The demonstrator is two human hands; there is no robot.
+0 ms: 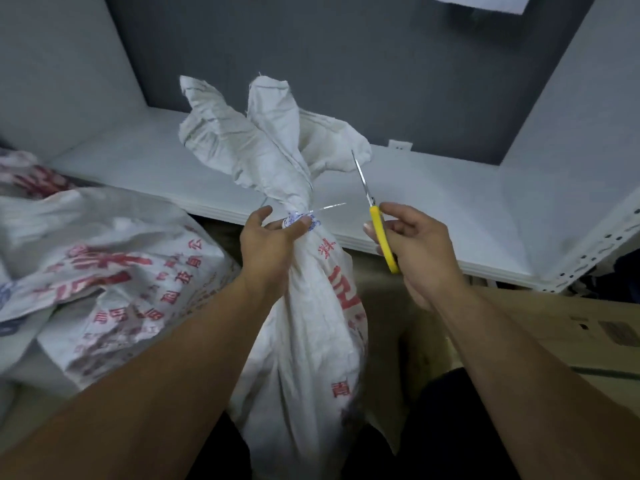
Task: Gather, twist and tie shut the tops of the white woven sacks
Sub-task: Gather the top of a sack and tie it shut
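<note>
Sack, one upright, left hand fingers pinching neck, right hand fingers gripping one scissors, other sacks beside.

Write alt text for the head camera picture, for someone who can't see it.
A person's left hand grips the tied neck of a white woven sack while the right hand holds yellow-handled scissors near the tie's loose tail. More printed sacks lie at left; a white shelf runs behind.

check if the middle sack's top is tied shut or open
Tied shut: a thin tie cinches the sack neck by the left hand, its tail sticking out; fabric flares above.
</note>
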